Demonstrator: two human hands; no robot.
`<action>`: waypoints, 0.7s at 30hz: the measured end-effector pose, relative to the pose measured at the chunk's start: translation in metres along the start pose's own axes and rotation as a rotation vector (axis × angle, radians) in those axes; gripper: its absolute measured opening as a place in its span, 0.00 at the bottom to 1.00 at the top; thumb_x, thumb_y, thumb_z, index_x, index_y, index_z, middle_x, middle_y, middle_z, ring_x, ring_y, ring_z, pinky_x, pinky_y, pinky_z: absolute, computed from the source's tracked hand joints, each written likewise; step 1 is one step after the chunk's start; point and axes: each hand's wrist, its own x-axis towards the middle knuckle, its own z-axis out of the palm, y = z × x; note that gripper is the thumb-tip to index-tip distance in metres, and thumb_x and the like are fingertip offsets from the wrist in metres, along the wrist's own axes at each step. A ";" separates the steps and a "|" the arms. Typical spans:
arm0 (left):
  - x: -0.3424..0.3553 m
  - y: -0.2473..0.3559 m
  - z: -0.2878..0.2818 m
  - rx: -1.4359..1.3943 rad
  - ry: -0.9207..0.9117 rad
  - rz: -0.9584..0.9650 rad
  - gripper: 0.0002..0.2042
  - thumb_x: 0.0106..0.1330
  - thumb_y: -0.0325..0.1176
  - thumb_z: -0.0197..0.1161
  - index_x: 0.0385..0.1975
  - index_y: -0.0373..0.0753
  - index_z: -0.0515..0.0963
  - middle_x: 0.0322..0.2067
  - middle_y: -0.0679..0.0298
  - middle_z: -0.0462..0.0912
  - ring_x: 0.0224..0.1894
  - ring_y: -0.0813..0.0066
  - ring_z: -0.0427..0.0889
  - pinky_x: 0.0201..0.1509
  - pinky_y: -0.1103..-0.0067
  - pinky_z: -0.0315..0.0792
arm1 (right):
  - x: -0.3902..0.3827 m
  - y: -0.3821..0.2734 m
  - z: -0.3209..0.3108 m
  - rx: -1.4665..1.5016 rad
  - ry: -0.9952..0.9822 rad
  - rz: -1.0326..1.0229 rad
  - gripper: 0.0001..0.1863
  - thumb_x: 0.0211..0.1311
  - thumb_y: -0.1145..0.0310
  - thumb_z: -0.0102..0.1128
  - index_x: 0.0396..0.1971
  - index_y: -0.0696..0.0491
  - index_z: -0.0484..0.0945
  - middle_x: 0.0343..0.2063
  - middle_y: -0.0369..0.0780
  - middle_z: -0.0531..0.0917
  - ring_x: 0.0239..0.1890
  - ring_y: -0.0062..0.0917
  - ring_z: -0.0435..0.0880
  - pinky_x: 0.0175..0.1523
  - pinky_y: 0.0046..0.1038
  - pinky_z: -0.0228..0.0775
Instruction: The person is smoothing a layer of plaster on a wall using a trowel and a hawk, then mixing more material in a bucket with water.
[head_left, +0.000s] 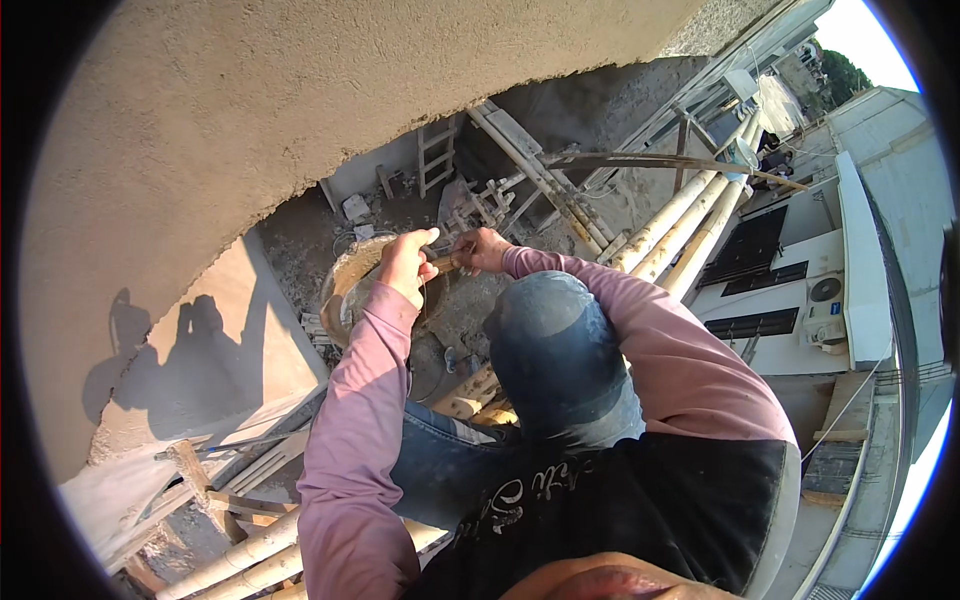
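Both my hands are raised close together in front of my bent knee. My left hand (404,264) is closed, its thumb and fingers pressed together; what they pinch, if anything, is too small to make out. Fingers curled, my right hand (483,250) grips a short brown piece (446,263) that looks like wood and reaches toward my left fingertips. A thin dark line, perhaps string or wire, hangs below my left hand. Lower down, behind my left hand, is a round mortar-crusted tub (345,278), its inside partly hidden by my hand and sleeve.
A rough, freshly coated wall (230,110) with a ragged lower edge fills the upper left. Bamboo poles (690,225) run along the right and below my legs. A wooden ladder (436,157) stands far below. Opposite are a building and an air-conditioner unit (825,305).
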 end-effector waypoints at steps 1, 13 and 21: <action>-0.002 0.002 -0.002 -0.015 -0.010 -0.008 0.11 0.53 0.39 0.68 0.25 0.49 0.70 0.14 0.77 0.62 0.18 0.82 0.65 0.34 0.77 0.72 | -0.002 -0.003 0.002 -0.027 -0.031 -0.026 0.13 0.55 0.65 0.62 0.37 0.57 0.80 0.28 0.41 0.85 0.27 0.23 0.86 0.31 0.26 0.79; 0.047 0.014 0.004 -0.135 -0.005 -0.206 0.20 0.47 0.43 0.69 0.12 0.50 0.60 0.09 0.72 0.59 0.20 0.74 0.65 0.41 0.70 0.70 | -0.192 0.081 -0.222 -0.548 0.632 0.280 0.13 0.59 0.62 0.60 0.39 0.55 0.82 0.31 0.41 0.84 0.27 0.26 0.85 0.30 0.25 0.79; 0.063 -0.017 0.047 -0.014 -0.037 -0.144 0.17 0.50 0.45 0.68 0.18 0.50 0.64 0.12 0.74 0.60 0.15 0.78 0.62 0.25 0.79 0.63 | -0.353 0.160 -0.278 -0.257 0.854 0.910 0.14 0.59 0.62 0.58 0.36 0.59 0.81 0.25 0.43 0.84 0.24 0.29 0.86 0.25 0.30 0.80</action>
